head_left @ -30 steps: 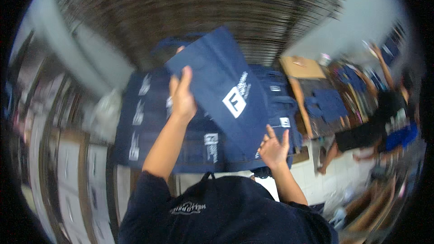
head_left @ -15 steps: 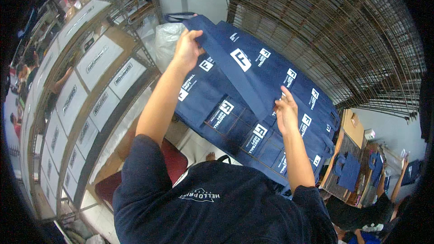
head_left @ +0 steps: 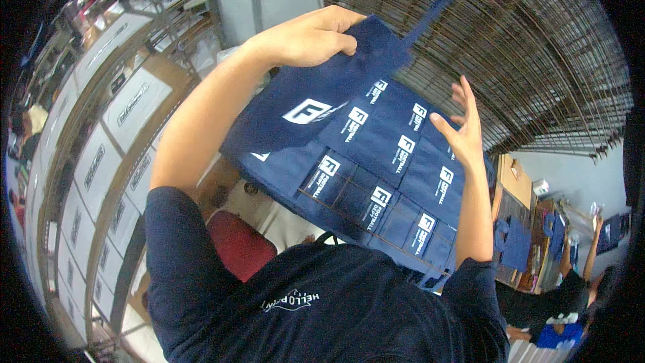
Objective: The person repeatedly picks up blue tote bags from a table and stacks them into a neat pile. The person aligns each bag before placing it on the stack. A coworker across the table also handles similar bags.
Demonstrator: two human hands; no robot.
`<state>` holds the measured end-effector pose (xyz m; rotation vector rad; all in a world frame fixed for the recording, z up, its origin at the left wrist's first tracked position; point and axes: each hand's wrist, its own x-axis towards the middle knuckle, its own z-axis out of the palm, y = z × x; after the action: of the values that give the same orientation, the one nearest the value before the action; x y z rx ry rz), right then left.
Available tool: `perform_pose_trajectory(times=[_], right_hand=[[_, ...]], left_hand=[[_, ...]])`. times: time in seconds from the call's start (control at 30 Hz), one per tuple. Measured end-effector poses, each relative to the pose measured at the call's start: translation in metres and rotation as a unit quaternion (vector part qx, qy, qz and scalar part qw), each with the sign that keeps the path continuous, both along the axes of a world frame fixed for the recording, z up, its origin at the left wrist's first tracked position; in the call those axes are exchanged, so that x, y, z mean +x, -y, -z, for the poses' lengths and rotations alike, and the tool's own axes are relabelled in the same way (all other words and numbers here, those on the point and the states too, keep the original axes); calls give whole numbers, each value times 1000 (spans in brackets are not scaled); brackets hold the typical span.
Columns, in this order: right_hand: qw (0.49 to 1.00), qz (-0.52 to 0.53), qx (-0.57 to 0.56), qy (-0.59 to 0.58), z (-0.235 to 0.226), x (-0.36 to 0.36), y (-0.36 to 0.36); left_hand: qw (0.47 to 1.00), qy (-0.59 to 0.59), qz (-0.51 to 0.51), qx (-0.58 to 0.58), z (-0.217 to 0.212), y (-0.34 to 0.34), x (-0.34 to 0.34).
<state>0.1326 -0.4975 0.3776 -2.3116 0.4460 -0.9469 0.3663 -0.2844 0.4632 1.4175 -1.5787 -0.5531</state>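
My left hand (head_left: 306,39) is closed on the edge of a navy fabric bag (head_left: 272,97) with a white printed logo. The bag hangs raised and slanted, and its strap (head_left: 433,19) swings out to the upper right. Below it, several matching navy bags (head_left: 366,168) with white prints lie side by side on a wire rack (head_left: 329,199). Over the right side of these bags, my right hand (head_left: 463,128) is held up with its fingers apart and nothing in them.
Stacked wire racks (head_left: 497,33) lean over the far right. Shelving with white boxes (head_left: 94,158) runs along my left, beside a dark red seat (head_left: 238,242). At lower right, a person in dark clothes (head_left: 537,302) is near a wooden table (head_left: 510,212).
My left hand has carried the bag up and to the right, and the bag has turned, its strap now swinging rightward. My right hand has moved up and right, away from the bag.
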Motion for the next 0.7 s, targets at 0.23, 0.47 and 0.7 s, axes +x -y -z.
perform_pose_trajectory(times=[0.23,0.47,0.7], right_hand=[[972,-167,143,-89,-24,-12,-2],[924,-183,325,83,-41,2,-44],[882,-82,436,161,-43,-63,-58]], left_hand=[[987,157,-22,0,-38,12,-16],[856,266,-305,-322,2,-11,4],[728,-557,-396,-54,216,-102,-112]])
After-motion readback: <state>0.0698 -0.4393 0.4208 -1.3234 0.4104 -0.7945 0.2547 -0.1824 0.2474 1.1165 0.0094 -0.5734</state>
